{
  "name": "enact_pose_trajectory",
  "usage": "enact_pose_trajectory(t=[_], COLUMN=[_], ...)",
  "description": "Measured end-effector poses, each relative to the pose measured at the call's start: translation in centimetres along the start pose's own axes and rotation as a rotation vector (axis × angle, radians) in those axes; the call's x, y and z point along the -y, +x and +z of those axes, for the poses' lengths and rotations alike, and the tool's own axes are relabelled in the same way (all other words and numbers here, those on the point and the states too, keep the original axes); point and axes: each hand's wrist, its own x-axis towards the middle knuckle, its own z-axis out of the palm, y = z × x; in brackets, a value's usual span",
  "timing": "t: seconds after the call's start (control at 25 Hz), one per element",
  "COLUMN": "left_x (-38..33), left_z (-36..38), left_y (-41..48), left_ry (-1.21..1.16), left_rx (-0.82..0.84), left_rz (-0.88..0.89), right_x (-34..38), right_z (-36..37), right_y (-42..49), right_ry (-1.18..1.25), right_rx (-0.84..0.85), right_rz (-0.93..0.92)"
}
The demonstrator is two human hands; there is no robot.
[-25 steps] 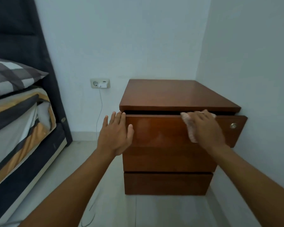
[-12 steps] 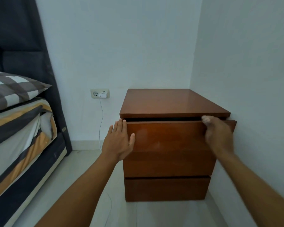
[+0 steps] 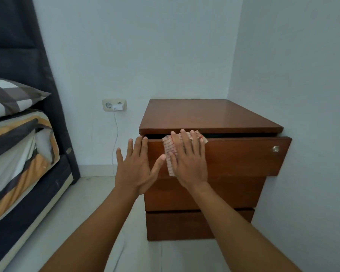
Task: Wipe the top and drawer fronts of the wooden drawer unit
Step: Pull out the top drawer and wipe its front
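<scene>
The wooden drawer unit stands in the room's corner, its glossy brown top bare. Its top drawer is pulled out a little, with a round metal lock at the right end. My right hand lies flat on the left part of that drawer front, pressing a white cloth with red stripes against it. My left hand rests with spread fingers on the drawer's left edge, its thumb touching the cloth. Two lower drawer fronts sit closed beneath.
A bed with a dark headboard, a checked pillow and striped bedding fills the left side. A wall socket with a white charger and hanging cable is left of the unit. The right wall touches the unit. Pale tiled floor lies between.
My right hand has swept the cloth from the drawer front's right end to its left part. My left hand has stayed at the drawer's left edge.
</scene>
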Motion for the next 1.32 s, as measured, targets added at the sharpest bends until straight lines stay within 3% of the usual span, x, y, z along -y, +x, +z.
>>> enact_pose_trajectory(t=[0.4, 0.64, 0.8, 0.88, 1.12, 1.32], left_x=[0.0, -0.2, -0.6, -0.8, -0.5, -0.6], left_z=[0.5, 0.1, -0.1, 0.0, 1.1, 2.0], left_y=[0.1, 0.0, -0.4, -0.5, -0.5, -0.8], left_ry=[-0.004, -0.008, -0.022, -0.041, -0.068, -0.095], left_rx=[-0.032, -0.011, -0.001, -0.008, -0.070, -0.152], left_rz=[0.005, -0.007, -0.029, -0.035, -0.027, -0.021], right_x=[-19.9, -25.5, -21.2, -15.4, 0.5, -2.5], right_z=[-5.4, -5.9, -7.0, -6.7, 1.5, 5.5], right_y=[-2.2, -3.0, -3.0, -3.7, -3.5, -5.5], right_ry=[-0.144, -0.085, 0.186, 0.257, 0.197, -0.012], right_rx=[-0.009, 0.011, -0.205, -0.311, -0.108, -0.068], right_rz=[0.214, 0.306, 0.472, 0.370, 0.009, -0.038])
